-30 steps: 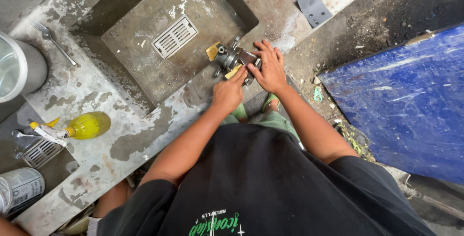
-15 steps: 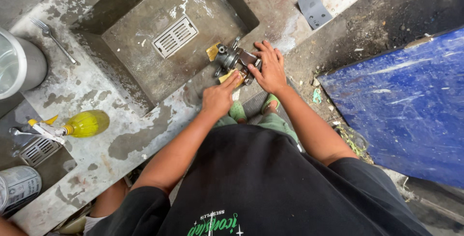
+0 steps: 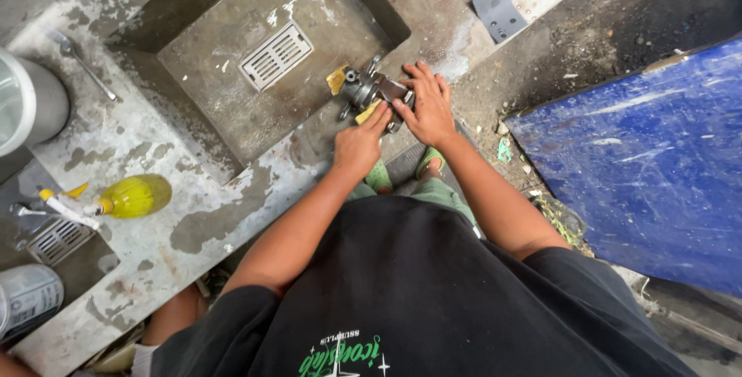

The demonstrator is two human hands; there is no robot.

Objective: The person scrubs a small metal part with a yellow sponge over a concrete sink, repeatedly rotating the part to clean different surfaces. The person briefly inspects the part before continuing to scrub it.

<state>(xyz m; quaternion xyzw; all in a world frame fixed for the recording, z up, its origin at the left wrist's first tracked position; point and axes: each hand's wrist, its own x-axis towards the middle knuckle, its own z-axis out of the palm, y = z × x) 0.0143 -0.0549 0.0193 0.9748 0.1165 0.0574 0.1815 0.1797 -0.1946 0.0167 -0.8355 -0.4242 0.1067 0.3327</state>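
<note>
Both hands on a small metal part [image 3: 369, 90] at the near right rim of the sunken concrete basin [image 3: 193, 106]. Left hand [image 3: 358, 145] curled, pinching a yellow pad [image 3: 368, 111] against the part; right hand [image 3: 427, 108] spread flat, pressing the part down. Slotted drain grate [image 3: 275, 55] in the basin floor, yellow spray bottle [image 3: 124, 198] lying well left on the desk [image 3: 232, 222], grey plate [image 3: 498, 10] far right.

Right hand [image 3: 427, 108] hides part of metal part [image 3: 369, 91].
</note>
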